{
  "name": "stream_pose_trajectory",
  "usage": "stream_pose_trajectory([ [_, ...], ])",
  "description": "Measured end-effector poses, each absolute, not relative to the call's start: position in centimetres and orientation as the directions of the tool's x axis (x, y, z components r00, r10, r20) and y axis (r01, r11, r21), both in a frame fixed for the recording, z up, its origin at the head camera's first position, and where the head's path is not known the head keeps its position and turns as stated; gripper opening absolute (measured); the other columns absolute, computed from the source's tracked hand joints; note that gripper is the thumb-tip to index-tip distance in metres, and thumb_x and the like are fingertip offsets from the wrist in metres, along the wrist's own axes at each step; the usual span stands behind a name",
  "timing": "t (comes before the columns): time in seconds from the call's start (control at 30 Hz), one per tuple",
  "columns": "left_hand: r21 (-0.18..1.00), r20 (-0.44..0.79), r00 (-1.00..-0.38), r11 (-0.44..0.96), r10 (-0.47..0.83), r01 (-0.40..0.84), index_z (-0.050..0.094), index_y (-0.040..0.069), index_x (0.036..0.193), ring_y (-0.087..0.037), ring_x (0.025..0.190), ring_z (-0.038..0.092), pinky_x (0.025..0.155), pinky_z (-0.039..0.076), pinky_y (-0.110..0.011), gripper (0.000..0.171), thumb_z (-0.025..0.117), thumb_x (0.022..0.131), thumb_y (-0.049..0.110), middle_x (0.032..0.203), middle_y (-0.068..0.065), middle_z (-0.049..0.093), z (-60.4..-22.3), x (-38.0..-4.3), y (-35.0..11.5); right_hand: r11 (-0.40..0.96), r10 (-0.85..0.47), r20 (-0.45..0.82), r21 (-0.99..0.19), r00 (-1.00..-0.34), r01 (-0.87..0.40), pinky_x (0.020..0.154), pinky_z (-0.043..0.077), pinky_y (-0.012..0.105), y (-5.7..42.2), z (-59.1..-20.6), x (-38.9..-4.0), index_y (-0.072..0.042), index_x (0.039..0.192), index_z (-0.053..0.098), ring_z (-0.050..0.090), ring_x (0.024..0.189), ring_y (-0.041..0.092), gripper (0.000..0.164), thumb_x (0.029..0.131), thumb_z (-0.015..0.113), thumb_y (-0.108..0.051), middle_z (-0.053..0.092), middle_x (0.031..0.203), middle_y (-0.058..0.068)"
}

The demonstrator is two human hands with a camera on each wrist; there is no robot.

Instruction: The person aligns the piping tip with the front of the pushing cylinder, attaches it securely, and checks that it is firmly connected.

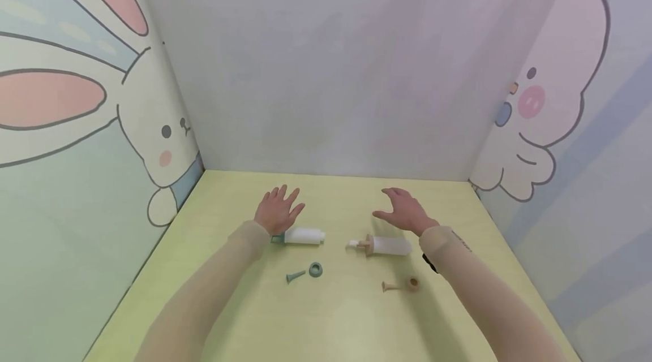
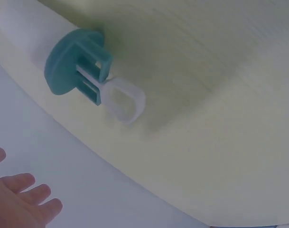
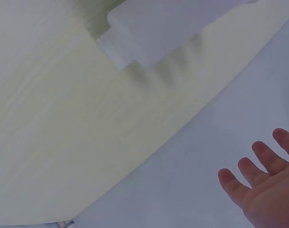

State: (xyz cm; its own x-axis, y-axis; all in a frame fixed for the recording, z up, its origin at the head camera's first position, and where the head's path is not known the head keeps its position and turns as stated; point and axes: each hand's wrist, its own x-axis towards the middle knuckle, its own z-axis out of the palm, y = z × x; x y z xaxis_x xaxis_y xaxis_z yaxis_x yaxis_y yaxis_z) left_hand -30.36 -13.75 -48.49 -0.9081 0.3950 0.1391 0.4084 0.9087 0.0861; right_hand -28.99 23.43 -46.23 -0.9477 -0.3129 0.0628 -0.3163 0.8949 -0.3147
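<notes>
Both hands hover over the table with fingers spread, holding nothing. My left hand [image 1: 277, 212] is just above a white syringe-like tube [image 1: 304, 236], which lies on its side. The tube has a teal flange [image 2: 63, 64] with a white pull ring [image 2: 126, 100] beyond it. My right hand [image 1: 406, 213] is above and behind a second, translucent tube [image 1: 392, 245] with a beige flange [image 1: 369, 245], its pull ring pointing left. In the right wrist view, this tube's threaded end [image 3: 116, 47] shows bare.
In front of the left tube lie a teal funnel-tipped nozzle [image 1: 295, 276] and a teal ring cap [image 1: 316, 270]. A beige nozzle [image 1: 390, 286] and beige cap [image 1: 413, 283] lie nearer the right forearm. Walls with cartoon animals enclose the yellow table [image 1: 346, 317] on the left, back and right.
</notes>
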Motion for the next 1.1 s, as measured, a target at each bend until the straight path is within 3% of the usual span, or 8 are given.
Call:
stream_pose_trajectory([
  [0.23,0.118,0.165,-0.889,0.886,0.428,0.449,0.037,0.011,0.147,-0.043,0.127,0.038,0.103,0.029,-0.052,0.061,0.031,0.1,0.05,0.141,-0.026,0.038,-49.7,-29.0,-13.4,0.866,-0.36,0.109,-0.33,-0.927,-0.375,0.097,0.034,0.055,21.4,-46.5,-28.0,-0.002,0.139,0.045,0.04,0.125,0.04,0.073,0.087,0.065,-0.048,0.045,0.136,0.022],
  [0.4,0.242,0.185,-0.892,0.861,0.412,0.448,0.036,0.01,0.148,-0.04,0.13,0.035,0.105,0.027,-0.049,0.06,0.033,0.101,0.047,0.143,-0.025,0.036,-50.2,-27.9,-12.4,0.854,-0.395,0.15,-0.303,-0.906,-0.423,0.094,0.035,0.057,19.6,-46.9,-27.1,-0.005,0.137,0.048,0.044,0.12,0.039,0.07,0.086,0.066,-0.048,0.049,0.133,0.019],
  [0.5,0.308,0.23,-0.887,0.834,0.4,0.457,0.037,0.011,0.147,-0.038,0.131,0.034,0.104,0.028,-0.049,0.058,0.038,0.1,0.045,0.144,-0.023,0.037,-50.1,-27.0,-11.8,0.853,-0.417,0.17,-0.266,-0.893,-0.449,0.092,0.036,0.057,18.5,-47.0,-26.6,-0.007,0.137,0.049,0.046,0.118,0.038,0.068,0.085,0.067,-0.048,0.051,0.131,0.017],
  [0.6,0.302,0.311,-0.864,0.82,0.397,0.486,0.045,0.012,0.142,-0.034,0.129,0.037,0.099,0.036,-0.049,0.053,0.046,0.098,0.041,0.142,-0.019,0.04,-50.0,-26.0,-11.6,0.843,-0.439,0.185,-0.254,-0.879,-0.474,0.091,0.037,0.055,17.1,-47.1,-26.0,-0.009,0.136,0.051,0.048,0.115,0.036,0.067,0.084,0.068,-0.049,0.053,0.128,0.015],
  [0.83,0.332,0.421,-0.822,0.779,0.383,0.532,0.068,0.01,0.112,-0.025,0.1,0.054,0.078,0.048,-0.041,0.028,0.061,0.092,0.03,0.11,-0.008,0.057,-50.1,-22.9,-10.5,0.788,-0.517,0.219,-0.256,-0.828,-0.559,0.084,0.045,0.047,14.2,-48.4,-24.3,-0.01,0.128,0.056,0.06,0.095,0.026,0.06,0.082,0.072,-0.045,0.059,0.113,0.008],
  [1.1,0.404,0.297,-0.864,0.767,0.406,0.499,0.069,0.007,0.104,-0.018,0.085,0.058,0.073,0.049,-0.036,0.028,0.07,0.086,0.029,0.097,-0.006,0.061,-51.3,-21.0,-11.0,0.759,-0.545,0.131,-0.343,-0.828,-0.554,0.074,0.049,0.04,11.5,-50.8,-22.0,-0.013,0.128,0.056,0.061,0.091,0.02,0.056,0.084,0.071,-0.043,0.058,0.113,0.005],
])
